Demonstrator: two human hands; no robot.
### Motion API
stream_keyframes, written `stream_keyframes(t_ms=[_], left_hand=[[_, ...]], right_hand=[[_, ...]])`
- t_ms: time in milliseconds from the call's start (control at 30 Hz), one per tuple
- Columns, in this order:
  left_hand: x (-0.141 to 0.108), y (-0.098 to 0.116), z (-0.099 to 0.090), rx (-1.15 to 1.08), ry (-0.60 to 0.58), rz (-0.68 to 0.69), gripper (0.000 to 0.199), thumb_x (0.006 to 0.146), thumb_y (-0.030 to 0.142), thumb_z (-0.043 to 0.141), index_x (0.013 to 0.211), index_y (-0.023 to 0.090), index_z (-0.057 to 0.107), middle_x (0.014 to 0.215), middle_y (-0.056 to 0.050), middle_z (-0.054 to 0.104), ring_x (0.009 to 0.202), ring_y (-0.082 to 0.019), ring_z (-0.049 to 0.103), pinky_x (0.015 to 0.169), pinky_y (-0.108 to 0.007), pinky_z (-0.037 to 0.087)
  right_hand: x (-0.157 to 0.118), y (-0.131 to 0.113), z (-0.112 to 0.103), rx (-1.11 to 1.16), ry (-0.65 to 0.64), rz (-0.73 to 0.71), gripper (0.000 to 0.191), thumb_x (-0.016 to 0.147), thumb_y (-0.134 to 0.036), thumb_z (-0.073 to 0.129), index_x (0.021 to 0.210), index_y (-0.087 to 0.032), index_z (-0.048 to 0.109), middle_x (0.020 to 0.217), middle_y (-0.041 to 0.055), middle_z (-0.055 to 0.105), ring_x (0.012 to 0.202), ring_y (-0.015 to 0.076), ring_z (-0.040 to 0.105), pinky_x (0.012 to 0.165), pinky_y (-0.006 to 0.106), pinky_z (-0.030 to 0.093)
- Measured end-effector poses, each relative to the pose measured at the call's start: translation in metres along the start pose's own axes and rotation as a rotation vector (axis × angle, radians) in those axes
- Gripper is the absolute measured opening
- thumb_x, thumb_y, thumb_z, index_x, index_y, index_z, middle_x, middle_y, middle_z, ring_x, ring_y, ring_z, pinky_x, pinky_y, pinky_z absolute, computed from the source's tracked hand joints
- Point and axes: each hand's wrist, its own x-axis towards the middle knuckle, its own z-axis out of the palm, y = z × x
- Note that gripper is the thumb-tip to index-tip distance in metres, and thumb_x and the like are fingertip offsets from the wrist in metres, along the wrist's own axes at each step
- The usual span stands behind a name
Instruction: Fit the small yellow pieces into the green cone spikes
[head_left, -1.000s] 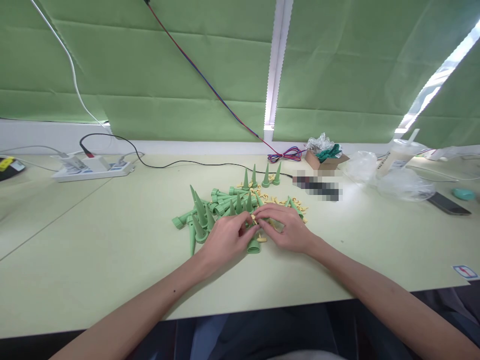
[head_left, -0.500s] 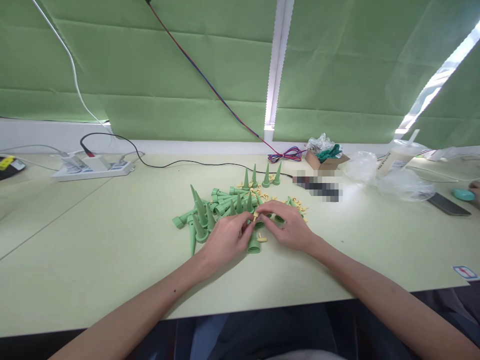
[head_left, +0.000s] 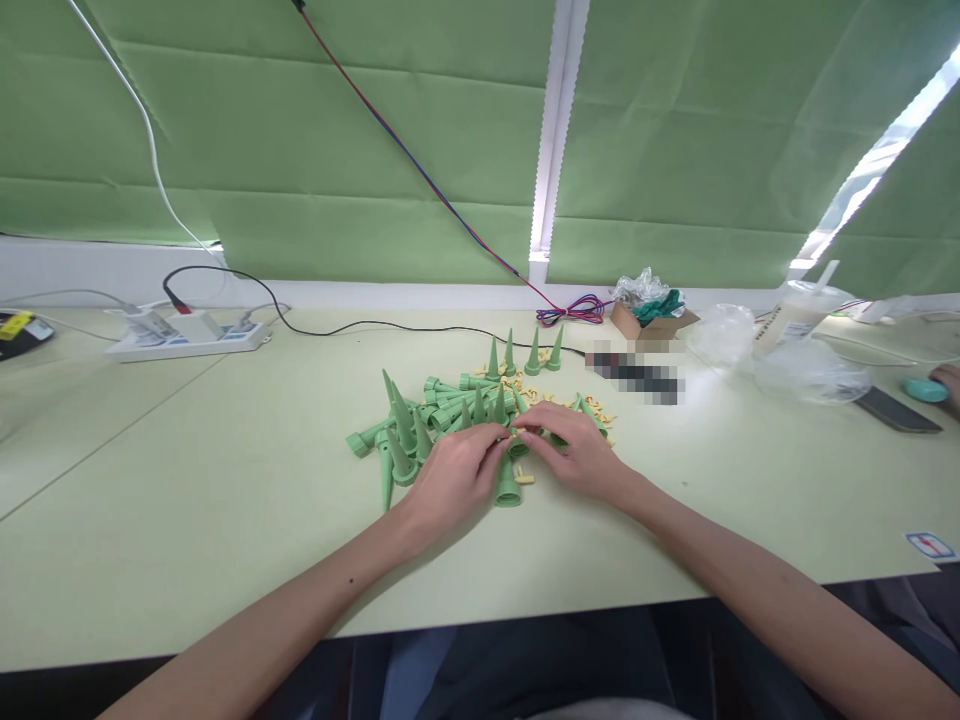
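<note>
Fingertips of my left hand and my right hand meet over the front of a pile of green plastic spikes. Both hands pinch a small yellow plastic piece, mostly hidden by the fingers. Just below them a green spike lies with its round open end toward me, and a yellow valve-like piece rests at its right. More small yellow pieces are scattered behind my right hand. Several spikes stand upright on their caps, others lie on their sides.
A power strip with plugs is at the back left. Toward the right are a pixelated dark object, a small cardboard box, a plastic cup, clear bags and a phone. Another person's hand shows at the right edge.
The yellow piece between my fingertips has turned from more upright to flatter and is more covered. My hands stay in nearly the same place; the pile is unchanged.
</note>
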Motion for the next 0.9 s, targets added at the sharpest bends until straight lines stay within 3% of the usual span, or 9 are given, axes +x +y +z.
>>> stream_keyframes(t_ms=[233, 500, 900], left_hand=[[0.0, 0.005, -0.002, 0.036, -0.005, -0.037, 0.028, 0.098, 0.029, 0.042, 0.078, 0.018, 0.059, 0.068, 0.0, 0.062, 0.06, -0.015, 0.055, 0.057, -0.026, 0.036], [-0.001, 0.005, -0.001, 0.027, -0.157, -0.107, 0.029, 0.094, 0.045, 0.048, 0.09, 0.02, 0.063, 0.06, 0.002, 0.06, 0.053, -0.015, 0.053, 0.052, -0.025, 0.031], [-0.001, 0.011, -0.003, -0.016, -0.233, -0.099, 0.026, 0.091, 0.042, 0.05, 0.091, 0.022, 0.067, 0.052, 0.003, 0.053, 0.048, -0.014, 0.046, 0.049, -0.025, 0.027]], right_hand=[[0.001, 0.001, -0.001, -0.026, 0.065, 0.032, 0.015, 0.097, -0.023, 0.05, 0.094, -0.02, 0.064, 0.086, 0.006, 0.067, 0.079, 0.018, 0.061, 0.071, 0.031, 0.05], [0.003, 0.0, -0.003, -0.04, 0.138, 0.104, 0.011, 0.095, -0.021, 0.053, 0.088, -0.019, 0.062, 0.08, 0.0041, 0.064, 0.072, 0.0162, 0.058, 0.067, 0.028, 0.047], [0.003, 0.0, -0.002, -0.036, 0.153, 0.119, 0.012, 0.095, -0.023, 0.053, 0.088, -0.02, 0.062, 0.079, 0.0039, 0.064, 0.071, 0.0164, 0.059, 0.066, 0.03, 0.048]])
